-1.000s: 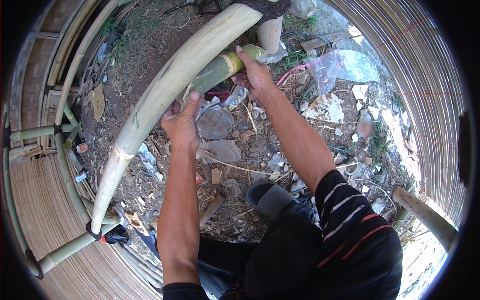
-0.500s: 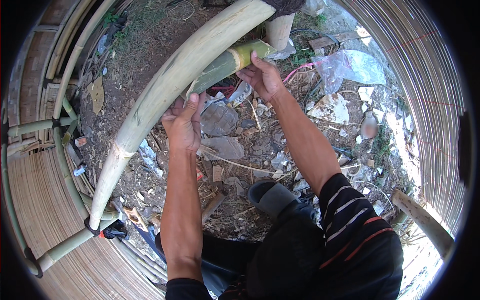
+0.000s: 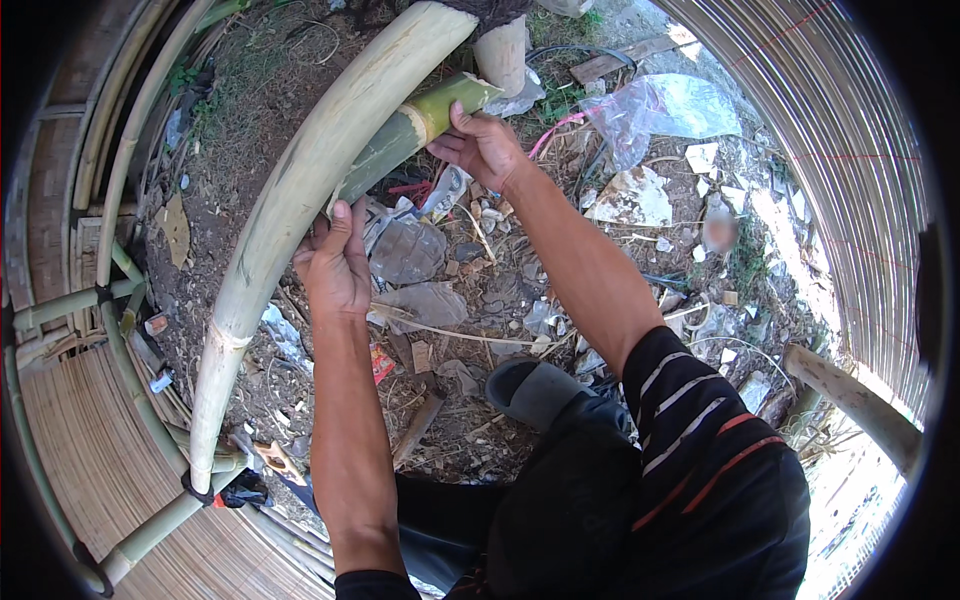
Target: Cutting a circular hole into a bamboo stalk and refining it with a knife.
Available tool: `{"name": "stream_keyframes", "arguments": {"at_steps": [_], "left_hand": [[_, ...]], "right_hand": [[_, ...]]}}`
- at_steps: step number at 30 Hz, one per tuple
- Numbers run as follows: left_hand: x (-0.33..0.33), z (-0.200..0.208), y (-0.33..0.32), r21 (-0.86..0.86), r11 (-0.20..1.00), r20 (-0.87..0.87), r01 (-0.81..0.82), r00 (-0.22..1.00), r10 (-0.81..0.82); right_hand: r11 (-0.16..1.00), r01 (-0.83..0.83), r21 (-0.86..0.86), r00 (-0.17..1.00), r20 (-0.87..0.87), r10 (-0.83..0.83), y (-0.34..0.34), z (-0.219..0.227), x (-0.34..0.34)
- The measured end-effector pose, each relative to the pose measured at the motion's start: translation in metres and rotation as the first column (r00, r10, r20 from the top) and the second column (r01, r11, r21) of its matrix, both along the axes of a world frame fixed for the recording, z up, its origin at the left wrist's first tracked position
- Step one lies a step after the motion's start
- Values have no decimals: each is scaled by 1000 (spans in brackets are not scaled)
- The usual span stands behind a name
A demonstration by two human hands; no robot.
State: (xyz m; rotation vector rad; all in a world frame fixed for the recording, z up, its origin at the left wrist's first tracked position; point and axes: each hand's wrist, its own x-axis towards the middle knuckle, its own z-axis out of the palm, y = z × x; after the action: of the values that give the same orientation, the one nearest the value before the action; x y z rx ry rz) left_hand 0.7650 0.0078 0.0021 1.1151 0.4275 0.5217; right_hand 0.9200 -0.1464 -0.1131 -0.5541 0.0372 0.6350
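A short green length of bamboo (image 3: 385, 156), with a pale node ring and cut ends, lies along the near side of a thick pale bamboo pole (image 3: 305, 165). My right hand (image 3: 484, 147) grips its upper end, thumb on top and fingers beneath. At the lower end, my left hand (image 3: 336, 262) is closed round it with the thumb up, close against the pole; part of those fingers is hidden. Dark fibre lashing (image 3: 493, 10) binds the pole's top to an upright post (image 3: 500, 58).
Ground litter includes a clear plastic bag (image 3: 690, 105) and a broken white sheet piece (image 3: 632, 196). A saw handle (image 3: 278, 462) lies at lower left beside a bamboo frame (image 3: 165, 530). A slatted bamboo wall (image 3: 850, 170) stands at right; my boot (image 3: 535, 392) is below.
The whole view has shifted, so pole, bamboo piece and hands appear further left. Both hands keep their hold, and the piece stays against the pole.
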Motion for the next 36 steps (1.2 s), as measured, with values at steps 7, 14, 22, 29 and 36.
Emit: {"name": "stream_keyframes", "arguments": {"at_steps": [7,14,22,29,36], "left_hand": [[-2,4,3,-56,998,-71,38,997,-42],[4,2,-5,-8,1000,-53,22,998,-22],[5,-9,-8,14,1000,-35,17,999,-16],[0,-14,2,33,999,-45,23,999,-21],[5,-23,6,42,998,-19,50,999,-50]], "right_hand": [[999,-4,-48,1000,31,6,-8,-7,-2],[995,-31,-99,999,32,34,-14,-16,4],[964,-22,-267,999,27,30,-23,-6,-3],[322,469,-823,864,503,26,-115,-9,-83],[-611,656,-443,730,576,367,-338,-68,-144]]}}
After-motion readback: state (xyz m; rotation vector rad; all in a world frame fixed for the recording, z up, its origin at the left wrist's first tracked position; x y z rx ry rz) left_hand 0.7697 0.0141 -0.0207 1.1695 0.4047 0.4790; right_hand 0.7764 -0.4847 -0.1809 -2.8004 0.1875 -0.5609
